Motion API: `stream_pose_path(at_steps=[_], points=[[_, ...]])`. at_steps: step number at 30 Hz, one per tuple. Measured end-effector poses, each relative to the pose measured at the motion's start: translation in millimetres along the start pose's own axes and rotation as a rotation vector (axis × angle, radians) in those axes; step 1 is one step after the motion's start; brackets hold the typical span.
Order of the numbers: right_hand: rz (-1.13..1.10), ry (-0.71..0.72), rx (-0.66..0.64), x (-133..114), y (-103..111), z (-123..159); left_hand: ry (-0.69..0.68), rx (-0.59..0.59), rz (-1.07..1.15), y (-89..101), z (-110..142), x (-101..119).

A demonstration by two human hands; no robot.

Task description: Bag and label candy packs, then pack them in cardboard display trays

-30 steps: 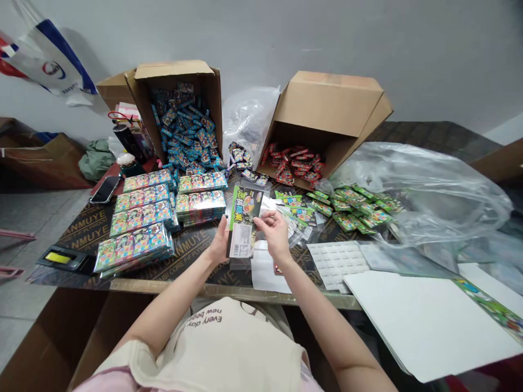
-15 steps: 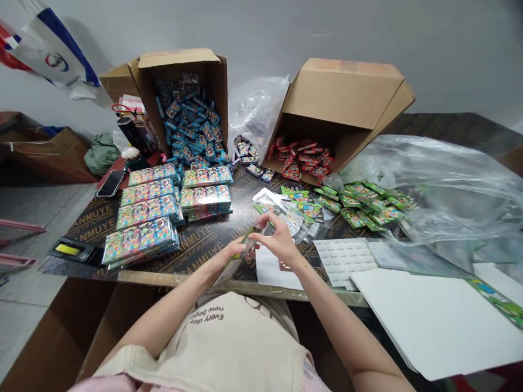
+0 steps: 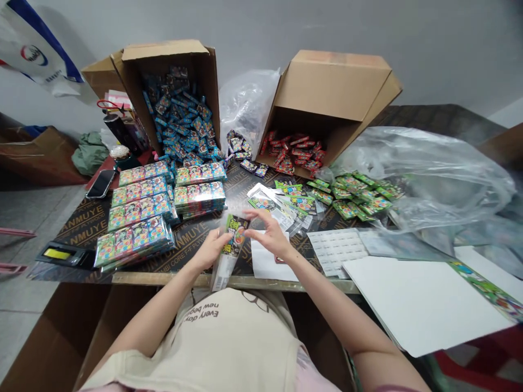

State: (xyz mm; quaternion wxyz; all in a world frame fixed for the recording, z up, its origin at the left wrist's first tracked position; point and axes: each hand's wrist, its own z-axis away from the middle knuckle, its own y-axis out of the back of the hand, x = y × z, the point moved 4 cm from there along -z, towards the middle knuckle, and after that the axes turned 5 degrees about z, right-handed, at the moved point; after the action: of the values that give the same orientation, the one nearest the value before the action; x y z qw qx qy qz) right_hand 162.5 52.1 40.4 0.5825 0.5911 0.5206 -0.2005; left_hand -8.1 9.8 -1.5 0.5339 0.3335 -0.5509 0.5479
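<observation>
My left hand [image 3: 210, 247] grips a long clear packet with a green printed header [image 3: 231, 246], held slanted above the table's near edge. My right hand [image 3: 267, 234] hovers just right of the packet's top, its fingers spread and curved, holding nothing that I can see. Beyond my right hand lies a loose heap of similar empty packets [image 3: 286, 201]. A white sheet [image 3: 265, 261] lies under my right wrist.
Stacks of filled colourful packs [image 3: 139, 218] sit at the left. A tipped box of blue candy packs [image 3: 180, 117] and one of red packs [image 3: 302, 152] stand behind. Green packs [image 3: 359, 198], a clear plastic bag [image 3: 433, 179], a label sheet [image 3: 337, 253], white boards [image 3: 417, 305] lie right; phone [image 3: 100, 183] far left.
The packet went from upright in both hands to low and slanted in my left hand alone. My right hand has let go and opened beside it.
</observation>
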Motion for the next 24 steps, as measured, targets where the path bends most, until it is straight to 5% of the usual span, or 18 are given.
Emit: stream_pose_path(at_steps=[2, 7, 12, 18, 24], points=[[-0.141, -0.107, 0.155, 11, -2, 1, 0.023, 0.034, 0.003, 6.9, -2, 1], [-0.373, -0.324, -0.091, 28, -36, 4, -0.08, 0.052, -0.355, 8.9, -4, 9], [-0.399, -0.334, -0.01, 24, -35, 1, -0.132, 0.145, -0.508, 12.6, -9, 12], [-0.635, -0.432, -0.419, 22, -57, 28, -0.059, 0.229, -0.231, 30.4, -16, 13], [-0.554, -0.389, -0.152, 39, -46, 26, 0.003, -0.049, -0.082, 17.0, -9, -8]])
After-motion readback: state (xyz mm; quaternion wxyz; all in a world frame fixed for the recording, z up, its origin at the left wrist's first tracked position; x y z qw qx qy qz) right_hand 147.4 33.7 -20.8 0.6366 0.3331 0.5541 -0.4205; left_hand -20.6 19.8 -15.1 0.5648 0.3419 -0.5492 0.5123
